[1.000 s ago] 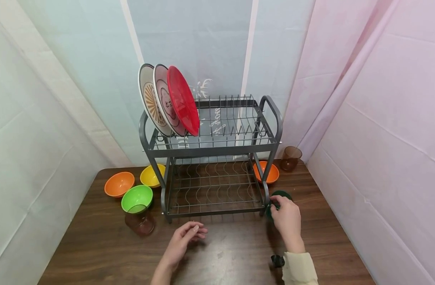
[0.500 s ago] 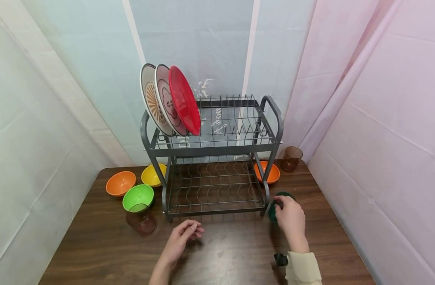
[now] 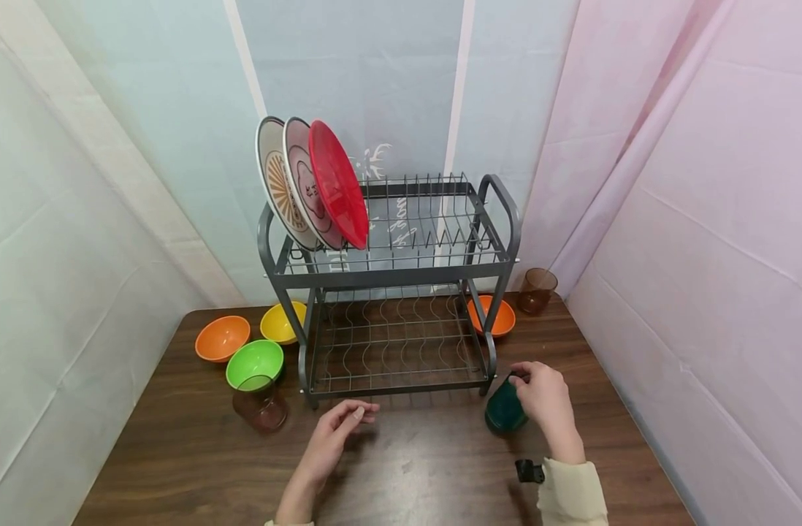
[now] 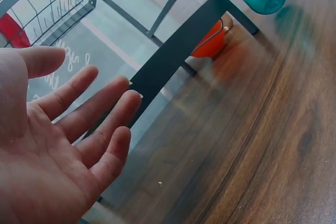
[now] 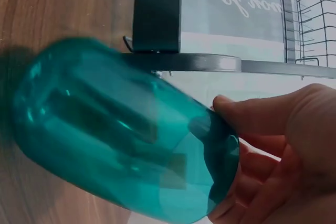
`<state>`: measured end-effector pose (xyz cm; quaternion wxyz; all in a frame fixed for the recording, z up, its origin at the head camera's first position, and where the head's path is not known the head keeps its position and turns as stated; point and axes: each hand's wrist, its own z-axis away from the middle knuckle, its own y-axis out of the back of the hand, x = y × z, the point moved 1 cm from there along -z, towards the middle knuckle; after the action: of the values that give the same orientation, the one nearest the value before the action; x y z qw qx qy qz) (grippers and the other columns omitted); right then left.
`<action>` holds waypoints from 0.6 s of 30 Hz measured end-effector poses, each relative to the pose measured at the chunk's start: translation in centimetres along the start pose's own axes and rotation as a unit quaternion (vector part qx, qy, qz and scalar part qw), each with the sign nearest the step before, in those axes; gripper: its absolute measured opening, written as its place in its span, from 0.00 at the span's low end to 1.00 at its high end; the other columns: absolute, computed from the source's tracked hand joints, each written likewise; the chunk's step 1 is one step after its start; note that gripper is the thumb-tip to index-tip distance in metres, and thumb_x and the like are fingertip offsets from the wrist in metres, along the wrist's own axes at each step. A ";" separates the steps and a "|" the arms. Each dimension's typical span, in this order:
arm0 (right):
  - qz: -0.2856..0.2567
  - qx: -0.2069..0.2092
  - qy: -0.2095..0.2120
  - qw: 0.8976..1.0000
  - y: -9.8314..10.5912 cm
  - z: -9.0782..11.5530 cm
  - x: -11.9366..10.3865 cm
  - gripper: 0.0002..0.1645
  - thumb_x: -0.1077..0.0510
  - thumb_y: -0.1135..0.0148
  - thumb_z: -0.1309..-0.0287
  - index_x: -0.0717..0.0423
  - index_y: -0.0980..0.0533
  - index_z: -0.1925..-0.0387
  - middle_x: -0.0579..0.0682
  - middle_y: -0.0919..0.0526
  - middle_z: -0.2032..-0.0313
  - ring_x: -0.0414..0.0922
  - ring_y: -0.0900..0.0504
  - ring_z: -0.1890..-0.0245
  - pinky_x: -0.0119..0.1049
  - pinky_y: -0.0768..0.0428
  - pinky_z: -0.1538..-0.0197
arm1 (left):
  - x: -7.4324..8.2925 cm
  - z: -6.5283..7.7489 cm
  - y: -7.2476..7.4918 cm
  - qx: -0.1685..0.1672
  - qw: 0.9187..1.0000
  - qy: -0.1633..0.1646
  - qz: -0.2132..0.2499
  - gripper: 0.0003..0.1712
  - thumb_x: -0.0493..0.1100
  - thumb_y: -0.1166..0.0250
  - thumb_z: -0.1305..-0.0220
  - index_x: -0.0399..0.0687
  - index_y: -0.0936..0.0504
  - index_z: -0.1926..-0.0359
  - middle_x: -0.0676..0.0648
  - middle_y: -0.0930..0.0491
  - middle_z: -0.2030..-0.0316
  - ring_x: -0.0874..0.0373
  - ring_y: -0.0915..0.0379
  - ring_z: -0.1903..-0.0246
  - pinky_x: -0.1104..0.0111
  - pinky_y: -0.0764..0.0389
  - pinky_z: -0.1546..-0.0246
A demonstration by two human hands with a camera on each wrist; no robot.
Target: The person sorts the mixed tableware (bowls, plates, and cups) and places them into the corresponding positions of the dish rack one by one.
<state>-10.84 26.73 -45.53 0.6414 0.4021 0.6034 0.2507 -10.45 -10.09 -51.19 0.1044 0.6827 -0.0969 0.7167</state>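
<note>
A clear teal cup [image 5: 121,135] is tilted, its rim between the thumb and fingers of my right hand [image 3: 547,398]. In the head view it is beside the right front foot of the dark metal dish rack [image 3: 394,277]. The left wrist view shows its base [image 4: 273,1] raised from the wood, a green shadow below. My left hand [image 3: 335,435] hovers in front of the rack with relaxed fingers and holds nothing; its palm [image 4: 47,145] shows in the left wrist view.
Two patterned plates [image 3: 269,157] and a red plate [image 3: 335,183] stand in the top tier. Left are orange [image 3: 222,338], yellow [image 3: 279,325] and green bowls [image 3: 255,363] and a brown cup [image 3: 263,409]. Another orange bowl [image 3: 502,319] and brown cup [image 3: 537,291] are right.
My right hand has moved slightly right and toward me, and the teal cup has gone from upright to tilted, its base swinging toward me. My left hand has barely moved.
</note>
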 end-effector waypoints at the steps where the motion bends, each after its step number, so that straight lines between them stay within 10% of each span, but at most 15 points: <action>1: -0.004 -0.007 -0.001 1.000 0.0 0.0 0.0 0.12 0.64 0.37 0.37 0.64 0.17 0.54 0.58 0.15 0.61 0.54 0.19 0.62 0.53 0.21 0.58 | 0.1 0.0 0.0 0.014 1.000 -0.014 0.002 0.17 0.45 0.46 0.24 0.36 0.21 0.48 0.39 0.18 0.47 0.44 0.21 0.49 0.60 0.27 0.47; 8: -0.038 -0.044 -0.004 0.998 -0.4 0.0 -0.5 0.12 0.63 0.37 0.36 0.64 0.17 0.53 0.57 0.14 0.59 0.53 0.19 0.61 0.54 0.21 0.56 | 0.8 0.0 -0.1 0.106 0.986 -0.130 -0.013 0.09 0.38 0.42 0.27 0.39 0.19 0.53 0.42 0.15 0.53 0.46 0.19 0.53 0.67 0.21 0.49; 18: -0.126 -0.087 0.000 0.988 -1.8 0.2 -1.2 0.13 0.63 0.37 0.35 0.54 0.17 0.50 0.50 0.18 0.62 0.48 0.22 0.65 0.41 0.25 0.62 | 0.9 0.4 -0.1 0.119 0.980 -0.158 0.003 0.07 0.34 0.43 0.27 0.34 0.23 0.54 0.37 0.16 0.61 0.42 0.18 0.63 0.63 0.18 0.56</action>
<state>-11.15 24.78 -46.34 0.7007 0.2652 0.6251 0.2190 -10.04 -10.12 -50.24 0.0039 0.7943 -0.0284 0.6068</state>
